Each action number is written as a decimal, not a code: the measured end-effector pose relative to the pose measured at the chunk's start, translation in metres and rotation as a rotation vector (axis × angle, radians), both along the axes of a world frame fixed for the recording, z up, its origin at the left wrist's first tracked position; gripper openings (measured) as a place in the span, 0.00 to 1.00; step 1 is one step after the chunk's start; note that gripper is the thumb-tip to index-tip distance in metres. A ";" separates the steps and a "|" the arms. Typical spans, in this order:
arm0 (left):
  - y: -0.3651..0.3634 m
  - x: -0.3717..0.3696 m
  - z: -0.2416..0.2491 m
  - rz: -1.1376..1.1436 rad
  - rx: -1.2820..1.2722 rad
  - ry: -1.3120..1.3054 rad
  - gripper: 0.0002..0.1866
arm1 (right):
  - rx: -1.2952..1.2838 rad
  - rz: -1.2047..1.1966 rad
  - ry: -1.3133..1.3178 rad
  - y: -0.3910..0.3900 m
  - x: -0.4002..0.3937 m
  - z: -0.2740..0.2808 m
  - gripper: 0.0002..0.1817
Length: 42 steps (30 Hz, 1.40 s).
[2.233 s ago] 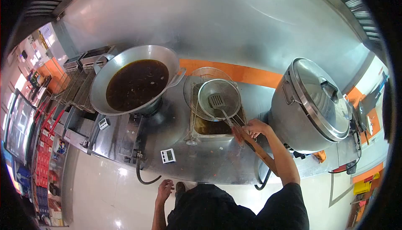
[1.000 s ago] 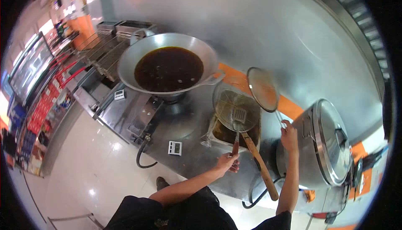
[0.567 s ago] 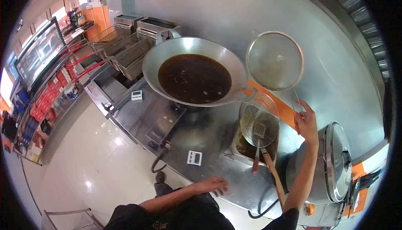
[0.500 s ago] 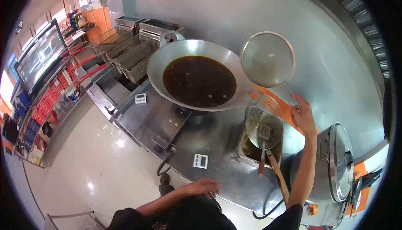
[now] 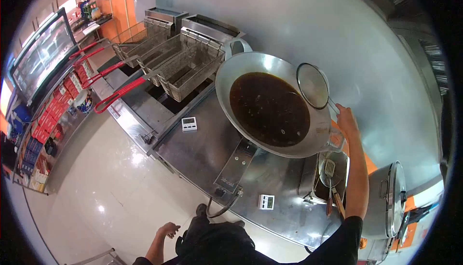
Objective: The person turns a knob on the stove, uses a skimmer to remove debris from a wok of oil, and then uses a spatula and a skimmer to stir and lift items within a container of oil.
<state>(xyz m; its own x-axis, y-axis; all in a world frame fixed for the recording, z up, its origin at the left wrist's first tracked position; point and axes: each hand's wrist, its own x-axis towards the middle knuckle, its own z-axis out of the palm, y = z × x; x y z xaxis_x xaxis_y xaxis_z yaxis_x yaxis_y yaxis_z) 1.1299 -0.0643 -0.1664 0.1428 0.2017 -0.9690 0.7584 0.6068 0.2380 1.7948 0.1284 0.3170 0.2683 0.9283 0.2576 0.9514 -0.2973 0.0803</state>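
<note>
My right hand [image 5: 346, 121] is closed around the handle of a round wire-mesh strainer [image 5: 312, 87]. Tilted, the strainer hangs above the right side of a large metal wok [image 5: 320, 120]. Dark brown liquid [image 5: 270, 108] with small floating bits fills the wok's middle. My left hand [image 5: 169, 230] hangs low beside my body, away from the counter, holding nothing, its fingers loosely apart.
Fryer baskets [image 5: 190, 69] with red handles sit left of the wok. Two white timers [image 5: 189, 123] lie on the metal counter [image 5: 193, 151]. A slotted turner [image 5: 330, 168] rests in a pan at right, near a large lidded pot [image 5: 383, 202].
My right hand has brought the strainer leftward over the wok, turning its mesh more edge-on. My left hand has dropped away from the counter to the lower left. The camera view has shifted.
</note>
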 end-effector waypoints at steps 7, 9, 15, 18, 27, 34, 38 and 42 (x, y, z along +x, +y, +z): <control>-0.115 -0.063 -0.080 0.586 0.040 -0.048 0.16 | -0.238 0.090 0.096 0.001 0.008 -0.010 0.20; -0.133 -0.075 -0.122 0.651 -0.120 -0.063 0.15 | -0.328 0.128 0.169 -0.005 -0.009 0.004 0.20; -0.089 -0.064 -0.097 0.439 0.178 -0.086 0.13 | -0.483 -0.056 0.524 -0.013 -0.033 0.008 0.20; -0.056 -0.052 -0.070 0.663 0.158 -0.128 0.13 | -0.545 -0.098 0.654 -0.013 -0.054 0.007 0.19; -0.041 -0.044 -0.054 0.679 0.161 -0.047 0.12 | -0.615 0.041 1.007 -0.014 -0.078 0.000 0.20; -0.082 -0.059 -0.075 0.657 0.121 -0.037 0.15 | -0.598 0.117 1.027 -0.035 -0.077 0.000 0.20; -0.067 -0.049 -0.045 0.550 0.208 -0.069 0.15 | -0.553 0.190 0.979 -0.048 -0.082 0.012 0.19; -0.060 -0.061 -0.094 0.761 0.053 -0.083 0.17 | -0.477 0.192 0.884 -0.059 -0.085 0.016 0.18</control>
<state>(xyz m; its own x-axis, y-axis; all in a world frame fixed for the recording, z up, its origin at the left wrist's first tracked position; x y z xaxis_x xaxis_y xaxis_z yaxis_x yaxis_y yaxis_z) 1.0689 -0.1239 -0.2605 0.0177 0.3192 -0.9475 0.1150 0.9407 0.3191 1.7093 0.0689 0.3325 0.0190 0.9297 -0.3679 0.7557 -0.2543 -0.6035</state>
